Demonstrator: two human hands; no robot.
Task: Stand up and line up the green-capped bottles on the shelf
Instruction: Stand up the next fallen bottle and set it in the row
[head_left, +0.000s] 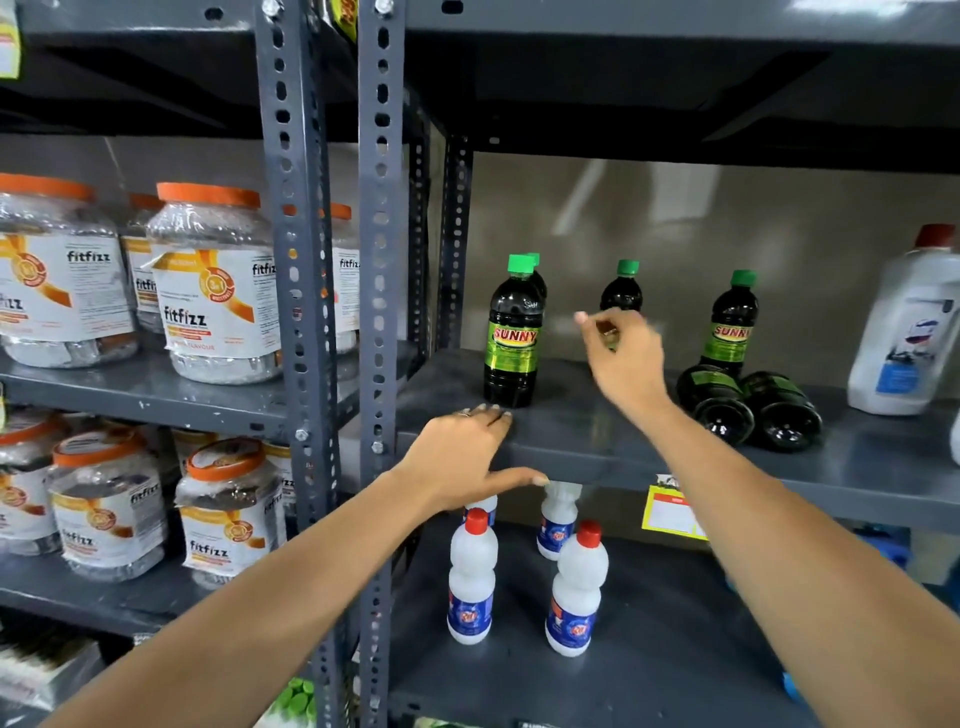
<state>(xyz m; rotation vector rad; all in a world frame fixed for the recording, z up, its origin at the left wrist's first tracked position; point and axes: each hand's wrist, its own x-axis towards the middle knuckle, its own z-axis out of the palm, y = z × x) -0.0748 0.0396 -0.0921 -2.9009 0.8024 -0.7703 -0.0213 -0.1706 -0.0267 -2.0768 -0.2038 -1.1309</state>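
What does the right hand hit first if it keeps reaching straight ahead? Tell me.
Probably the middle upright green-capped bottle: the right hand, fingers loosely open, overlaps its lower body in this view. Depth is unclear, so whether they are touching can't be told.

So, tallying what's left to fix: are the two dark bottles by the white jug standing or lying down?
Lying down: both dark green-labelled bottles rest on their sides, round bases facing the camera.

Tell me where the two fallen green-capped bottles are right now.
In the head view, the two fallen bottles lie side by side on the shelf, bases toward the camera, right of the right hand, in front of an upright bottle.
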